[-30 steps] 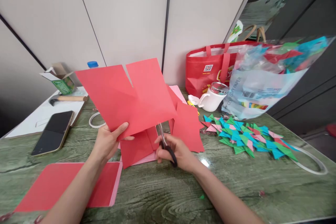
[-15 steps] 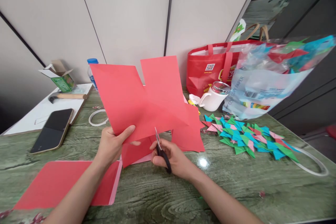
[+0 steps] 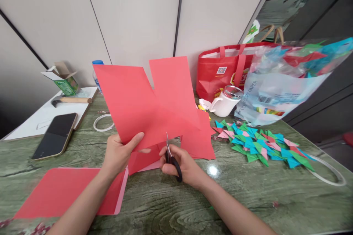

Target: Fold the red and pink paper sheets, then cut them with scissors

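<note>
My left hand [image 3: 120, 154] pinches the lower left edge of a large red paper sheet [image 3: 146, 102] and holds it upright over the green table [image 3: 176, 202]. The sheet has a notch cut down from its top edge. My right hand [image 3: 183, 165] grips black-handled scissors [image 3: 171, 156] whose blades point up into the sheet's bottom edge. More red paper pieces [image 3: 198, 139] lie under and behind the hands.
A red and pink paper stack [image 3: 68, 192] lies at front left. A phone [image 3: 55, 136], hammer [image 3: 71, 100] and small box [image 3: 63, 79] sit at left. Folded coloured triangles [image 3: 259, 143], a white mug [image 3: 224, 102], a red bag [image 3: 220, 73] and a plastic bag [image 3: 281, 84] are at right.
The red sheet has tilted and shifted slightly right. The scissors have moved up into its bottom edge.
</note>
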`<action>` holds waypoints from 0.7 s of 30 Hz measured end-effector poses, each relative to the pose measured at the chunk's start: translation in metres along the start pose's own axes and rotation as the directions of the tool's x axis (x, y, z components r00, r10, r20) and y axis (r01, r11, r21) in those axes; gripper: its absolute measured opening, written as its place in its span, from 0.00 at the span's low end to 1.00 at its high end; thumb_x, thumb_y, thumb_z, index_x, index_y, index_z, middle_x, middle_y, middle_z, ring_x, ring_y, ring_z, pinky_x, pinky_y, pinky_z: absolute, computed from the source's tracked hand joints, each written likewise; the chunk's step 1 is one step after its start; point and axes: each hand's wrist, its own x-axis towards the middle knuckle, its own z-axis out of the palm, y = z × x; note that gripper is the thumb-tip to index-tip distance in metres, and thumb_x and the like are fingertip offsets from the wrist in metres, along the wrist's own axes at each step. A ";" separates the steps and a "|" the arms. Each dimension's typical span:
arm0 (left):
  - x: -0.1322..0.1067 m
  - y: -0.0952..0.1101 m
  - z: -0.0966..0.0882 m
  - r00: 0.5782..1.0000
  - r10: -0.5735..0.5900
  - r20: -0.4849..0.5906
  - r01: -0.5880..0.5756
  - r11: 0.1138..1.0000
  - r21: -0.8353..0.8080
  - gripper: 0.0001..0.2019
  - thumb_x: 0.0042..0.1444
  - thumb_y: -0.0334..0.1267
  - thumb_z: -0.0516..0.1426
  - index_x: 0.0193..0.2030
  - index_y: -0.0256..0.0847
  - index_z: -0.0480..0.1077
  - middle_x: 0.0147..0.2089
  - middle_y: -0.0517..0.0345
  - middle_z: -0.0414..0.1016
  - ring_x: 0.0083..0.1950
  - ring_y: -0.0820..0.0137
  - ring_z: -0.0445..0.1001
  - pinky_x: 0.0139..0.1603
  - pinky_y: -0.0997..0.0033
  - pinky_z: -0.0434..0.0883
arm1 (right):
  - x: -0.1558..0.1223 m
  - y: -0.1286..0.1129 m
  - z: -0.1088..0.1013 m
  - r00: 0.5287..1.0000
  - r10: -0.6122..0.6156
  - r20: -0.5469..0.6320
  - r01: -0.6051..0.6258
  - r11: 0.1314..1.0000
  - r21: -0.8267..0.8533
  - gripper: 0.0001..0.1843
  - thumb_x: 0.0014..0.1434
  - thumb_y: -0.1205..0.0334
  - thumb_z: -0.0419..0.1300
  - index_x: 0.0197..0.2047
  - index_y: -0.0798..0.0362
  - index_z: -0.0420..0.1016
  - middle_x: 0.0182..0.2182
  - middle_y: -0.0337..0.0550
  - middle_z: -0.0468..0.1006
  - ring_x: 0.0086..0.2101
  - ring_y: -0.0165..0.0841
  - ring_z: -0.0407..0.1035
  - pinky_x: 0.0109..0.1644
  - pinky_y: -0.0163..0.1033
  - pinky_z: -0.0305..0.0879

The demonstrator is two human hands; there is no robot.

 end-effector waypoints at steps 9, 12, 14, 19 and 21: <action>-0.001 0.001 0.001 1.000 -0.012 -0.007 0.012 1.000 -0.016 0.08 0.42 0.40 0.63 0.28 0.37 0.75 0.33 0.57 0.80 0.30 0.59 0.78 0.23 0.66 0.77 | 0.000 0.001 -0.001 1.000 0.011 -0.008 -0.011 1.000 0.008 0.24 0.43 0.50 0.67 0.37 0.53 0.63 0.27 0.35 0.66 0.27 0.26 0.60 0.33 0.35 0.56; -0.001 0.001 0.001 1.000 -0.020 -0.002 0.020 0.999 -0.025 0.08 0.42 0.40 0.63 0.28 0.37 0.75 0.33 0.56 0.80 0.32 0.58 0.78 0.23 0.67 0.77 | 0.000 0.001 -0.001 1.000 0.013 -0.008 -0.012 1.000 0.014 0.24 0.43 0.51 0.67 0.37 0.53 0.63 0.27 0.35 0.66 0.27 0.26 0.60 0.32 0.34 0.56; -0.001 0.001 0.001 1.000 -0.024 0.000 0.024 0.999 -0.035 0.09 0.42 0.40 0.63 0.29 0.37 0.75 0.34 0.56 0.80 0.34 0.57 0.78 0.23 0.67 0.77 | 0.000 0.001 -0.001 1.000 0.014 -0.009 -0.014 1.000 0.013 0.23 0.43 0.51 0.67 0.37 0.53 0.63 0.27 0.35 0.66 0.27 0.26 0.60 0.32 0.34 0.56; -0.002 0.002 0.000 0.999 -0.042 0.009 0.042 0.999 -0.023 0.11 0.41 0.41 0.64 0.30 0.37 0.76 0.37 0.55 0.80 0.35 0.56 0.78 0.25 0.64 0.78 | 0.000 0.000 0.000 1.000 0.003 -0.013 -0.003 1.000 -0.009 0.23 0.44 0.50 0.66 0.36 0.53 0.62 0.26 0.34 0.66 0.27 0.26 0.60 0.33 0.35 0.57; -0.002 0.002 0.000 0.999 -0.044 0.004 0.044 0.999 -0.004 0.12 0.40 0.42 0.64 0.30 0.37 0.76 0.37 0.54 0.80 0.34 0.57 0.78 0.25 0.64 0.78 | 0.000 0.000 0.001 1.000 0.001 -0.027 -0.002 1.000 -0.027 0.23 0.44 0.49 0.66 0.36 0.52 0.62 0.26 0.34 0.65 0.27 0.26 0.60 0.32 0.35 0.57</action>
